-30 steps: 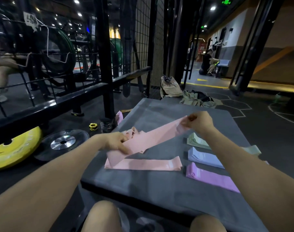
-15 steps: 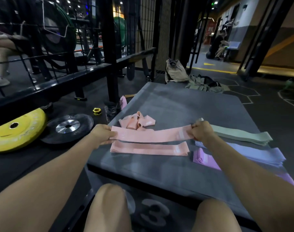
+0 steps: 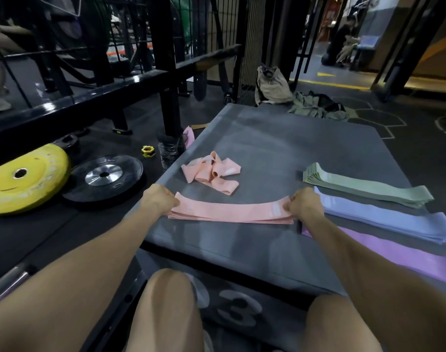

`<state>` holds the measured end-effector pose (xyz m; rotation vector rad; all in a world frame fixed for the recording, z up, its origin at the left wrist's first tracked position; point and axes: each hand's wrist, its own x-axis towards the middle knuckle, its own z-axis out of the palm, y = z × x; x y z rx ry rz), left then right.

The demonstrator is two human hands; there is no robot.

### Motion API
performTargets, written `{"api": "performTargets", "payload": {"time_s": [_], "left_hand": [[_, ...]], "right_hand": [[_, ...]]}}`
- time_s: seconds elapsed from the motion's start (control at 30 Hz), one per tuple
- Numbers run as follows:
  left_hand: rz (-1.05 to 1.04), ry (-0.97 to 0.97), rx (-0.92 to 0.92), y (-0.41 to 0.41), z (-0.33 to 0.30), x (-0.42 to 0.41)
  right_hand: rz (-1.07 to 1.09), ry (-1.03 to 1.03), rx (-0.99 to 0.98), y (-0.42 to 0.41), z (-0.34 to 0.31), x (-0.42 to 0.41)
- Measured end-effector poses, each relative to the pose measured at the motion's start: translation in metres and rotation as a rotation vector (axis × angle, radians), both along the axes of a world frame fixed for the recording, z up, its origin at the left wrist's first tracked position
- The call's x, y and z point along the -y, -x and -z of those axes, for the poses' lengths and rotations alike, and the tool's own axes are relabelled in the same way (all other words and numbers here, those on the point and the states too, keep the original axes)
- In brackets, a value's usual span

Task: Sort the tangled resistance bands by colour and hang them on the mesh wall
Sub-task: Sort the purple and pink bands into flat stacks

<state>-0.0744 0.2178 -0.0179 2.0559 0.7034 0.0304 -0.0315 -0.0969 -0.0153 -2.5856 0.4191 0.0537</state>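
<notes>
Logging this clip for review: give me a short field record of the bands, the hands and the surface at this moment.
surface: grey mat on a box
left hand: grips the left end of the flat pink bands
right hand: grips the right end of the same bands
tangled pink bands: loose heap behind the flat ones, untouched
sorted stacks: green bands, blue bands, purple bands, side by side on the right
hung on mesh: none visible
floor left: yellow plate, black plate
</notes>
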Motion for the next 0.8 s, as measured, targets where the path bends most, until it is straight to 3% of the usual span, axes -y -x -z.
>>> {"api": "performTargets", "payload": {"time_s": [0.5,0.8], "left_hand": [[0.062,-0.188,-0.032,0.005,0.001,0.007],[0.135,-0.383,-0.038,0.006,0.006,0.004]], "right_hand": [[-0.08,0.19,0.032,0.012,0.013,-0.007],[-0.165,0.331,0.2,0.014,0.019,-0.006]]}}
